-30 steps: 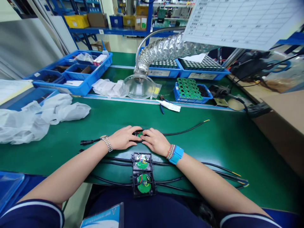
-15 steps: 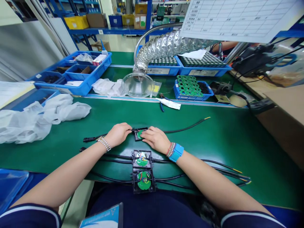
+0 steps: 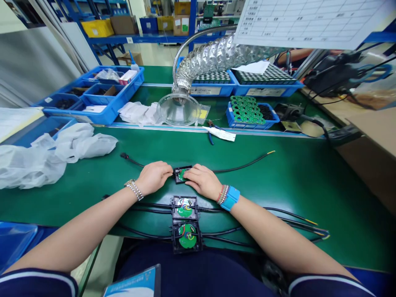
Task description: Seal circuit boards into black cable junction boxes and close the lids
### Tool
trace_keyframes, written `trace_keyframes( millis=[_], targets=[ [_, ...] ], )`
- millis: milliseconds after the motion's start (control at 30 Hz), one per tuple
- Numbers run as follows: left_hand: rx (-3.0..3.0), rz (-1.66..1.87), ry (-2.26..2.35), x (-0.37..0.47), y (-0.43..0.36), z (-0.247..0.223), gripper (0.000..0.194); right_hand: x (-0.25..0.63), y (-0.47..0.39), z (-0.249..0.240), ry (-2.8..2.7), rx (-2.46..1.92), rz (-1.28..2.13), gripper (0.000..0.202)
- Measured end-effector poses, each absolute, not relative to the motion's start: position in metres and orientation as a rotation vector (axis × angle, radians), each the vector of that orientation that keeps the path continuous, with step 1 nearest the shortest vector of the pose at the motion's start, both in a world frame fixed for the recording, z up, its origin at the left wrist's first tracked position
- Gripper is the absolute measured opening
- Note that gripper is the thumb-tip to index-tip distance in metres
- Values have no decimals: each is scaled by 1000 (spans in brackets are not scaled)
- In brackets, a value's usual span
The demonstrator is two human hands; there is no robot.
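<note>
A small black plastic case [image 3: 177, 178] with a green circuit board [image 3: 182, 174] inside lies on the green bench between my hands. My left hand [image 3: 155, 177] pinches the black cable [image 3: 136, 163] where it enters the case's left side; the fingertips hide the exact grip. Across the case's right part, the fingers of my right hand [image 3: 202, 180] hold it and press on the board. Another cable [image 3: 241, 168] runs from that side to bare yellow wire ends. Closer to me sit two more open cases, an upper case [image 3: 196, 202] and a lower case [image 3: 175, 246], with boards and cables.
A clear extraction hood [image 3: 179, 110] on a foil duct hangs beyond the hands. Blue-handled pliers [image 3: 210, 138] lie under a white paper strip. Green boards fill a small blue bin [image 3: 252, 125]. White bags [image 3: 83, 144] and a divided blue tray [image 3: 107, 115] are at left.
The connector end of the left cable has swung away from me, from beside my left wrist to farther up the bench. My left hand has shifted slightly; my right hand stays on the case.
</note>
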State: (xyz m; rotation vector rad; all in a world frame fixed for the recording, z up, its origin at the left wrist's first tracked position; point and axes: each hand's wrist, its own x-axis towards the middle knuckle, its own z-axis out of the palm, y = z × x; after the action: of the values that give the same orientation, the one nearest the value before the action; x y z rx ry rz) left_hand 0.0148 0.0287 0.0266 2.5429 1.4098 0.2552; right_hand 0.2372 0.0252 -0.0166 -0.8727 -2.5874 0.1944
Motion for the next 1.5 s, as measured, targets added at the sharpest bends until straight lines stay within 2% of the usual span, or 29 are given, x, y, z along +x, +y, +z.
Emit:
trace_keyframes(
  millis=[300, 467, 633, 900, 1233, 1500],
  targets=[
    [2505, 219, 1412, 11, 29, 17, 20, 235, 23, -11, -2591, -933, 278, 29],
    [2675, 330, 1320, 11, 26, 15, 19, 236, 23, -12, -2597, -925, 301, 32],
    [2832, 266, 1297, 12, 24, 14, 20, 234, 22, -10, -2656, -937, 252, 35],
    [2969, 40, 1185, 21, 27, 18, 18, 223, 17, 4, -2745, -1039, 184, 32],
    [2886, 159, 1192, 7, 26, -3, 21, 220, 13, 0, -2732, -1085, 89, 32],
    [2995, 130, 1149, 10, 22, -3, 18, 219, 14, 1, -2725, -1090, 193, 32]
  ],
)
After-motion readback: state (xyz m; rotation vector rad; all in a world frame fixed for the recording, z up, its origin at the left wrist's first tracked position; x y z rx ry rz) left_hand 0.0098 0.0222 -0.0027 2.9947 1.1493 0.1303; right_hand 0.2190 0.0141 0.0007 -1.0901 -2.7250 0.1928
